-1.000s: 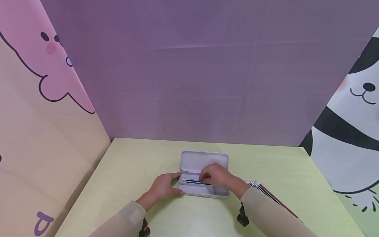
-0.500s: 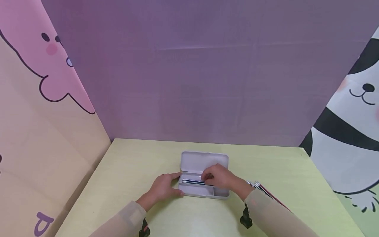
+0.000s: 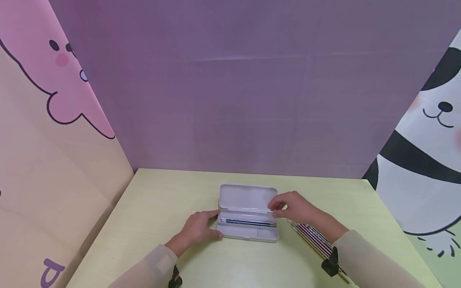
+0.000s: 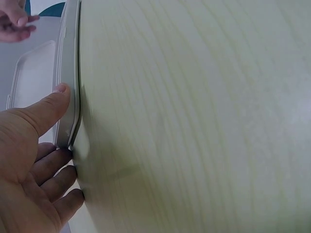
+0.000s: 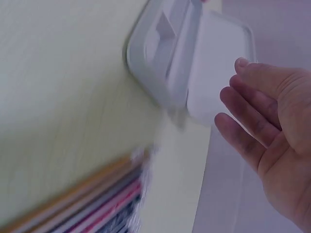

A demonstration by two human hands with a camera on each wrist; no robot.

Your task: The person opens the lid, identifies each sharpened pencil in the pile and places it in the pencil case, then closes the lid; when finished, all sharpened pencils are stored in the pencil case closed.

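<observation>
Left hand (image 3: 197,229) is nearest, lying low with fingers and thumb steadying the end of the open pencil case (image 3: 248,229) mid-worktop (image 3: 162,200). A blue pencil (image 3: 248,221) is already inside. Right hand (image 3: 293,207) hovers empty, fingers loose, by the lid. Looks like between loads; the next grab would need the loose pencils (image 3: 313,236) just right.

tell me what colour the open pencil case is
The pencil case is light grey, lid and tray alike; the head view shows it best.
</observation>
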